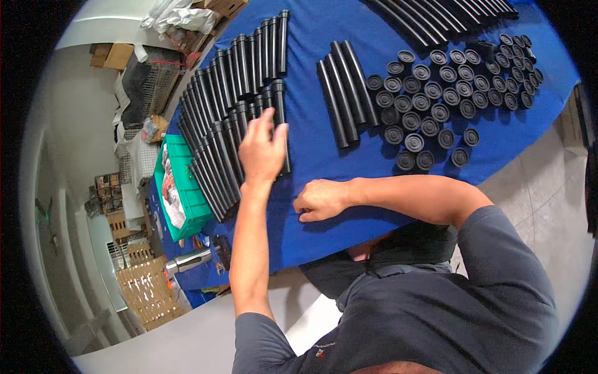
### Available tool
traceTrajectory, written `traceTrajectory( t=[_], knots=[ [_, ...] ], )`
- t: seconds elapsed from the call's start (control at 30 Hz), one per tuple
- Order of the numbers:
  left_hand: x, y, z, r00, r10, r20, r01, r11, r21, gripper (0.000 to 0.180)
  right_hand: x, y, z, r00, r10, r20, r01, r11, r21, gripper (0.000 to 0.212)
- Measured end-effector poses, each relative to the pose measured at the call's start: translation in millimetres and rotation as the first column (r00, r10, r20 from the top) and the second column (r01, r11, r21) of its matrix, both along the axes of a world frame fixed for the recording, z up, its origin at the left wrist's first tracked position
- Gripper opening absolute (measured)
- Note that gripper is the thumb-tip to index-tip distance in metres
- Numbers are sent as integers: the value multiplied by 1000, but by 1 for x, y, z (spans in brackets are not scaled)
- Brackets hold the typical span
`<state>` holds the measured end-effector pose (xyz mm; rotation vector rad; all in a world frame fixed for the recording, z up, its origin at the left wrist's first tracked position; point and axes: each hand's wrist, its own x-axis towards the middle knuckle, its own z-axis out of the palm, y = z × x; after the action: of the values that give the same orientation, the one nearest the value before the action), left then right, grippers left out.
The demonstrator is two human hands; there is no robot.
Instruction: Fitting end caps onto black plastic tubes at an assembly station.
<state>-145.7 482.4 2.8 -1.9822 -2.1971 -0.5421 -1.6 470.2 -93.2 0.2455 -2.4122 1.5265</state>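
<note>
My left hand [263, 153] reaches over the near right end of a double row of black tubes [215, 146] with wider capped ends. Its fingers are spread and point away from me, close to one tube [280, 106] at the row's right edge; whether they touch it I cannot tell. On the blue cloth [305, 143] rests my right hand [321, 199], its fingers curled in. Nothing shows in that hand, though its palm is turned down. Beyond it lie several loose black tubes [349, 90] side by side, next to a group of round black caps [430, 109].
More black tubes [430, 22] lie at the far right of the table. A green bin [193, 199] with white, crumpled material stands at the left edge, near a silver cylinder [189, 260]. Wire racks and boxes [118, 56] are beyond the table on the left.
</note>
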Motion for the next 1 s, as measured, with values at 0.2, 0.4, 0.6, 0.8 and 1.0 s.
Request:
traceTrajectory(
  t=[0.2, 0.4, 0.6, 0.8, 1.0],
  knots=[
    [100, 71, -26, 876, -445, 185, 449, 893, 21, 42, -7, -8, -20, 924, -134, -358, 102, 989, -107, 29],
    [121, 115, -37, 847, -508, 160, 526, 844, -103, 55, 3, 1, 3, 993, 18, -120, -31, 993, -114, 31],
    [120, 118, -41, 851, -463, 247, 505, 852, -141, 58, 8, 4, 7, 994, 22, -109, -39, 986, -164, 30],
    [117, 115, -45, 861, -468, 200, 484, 874, -39, 44, 9, 1, 3, 990, -25, -142, -10, 971, -240, 25],
    [79, 98, -11, 956, -201, 214, 165, 971, 175, 47, -6, 0, -24, 968, -82, -237, 64, 995, -80, 27]
  ],
)
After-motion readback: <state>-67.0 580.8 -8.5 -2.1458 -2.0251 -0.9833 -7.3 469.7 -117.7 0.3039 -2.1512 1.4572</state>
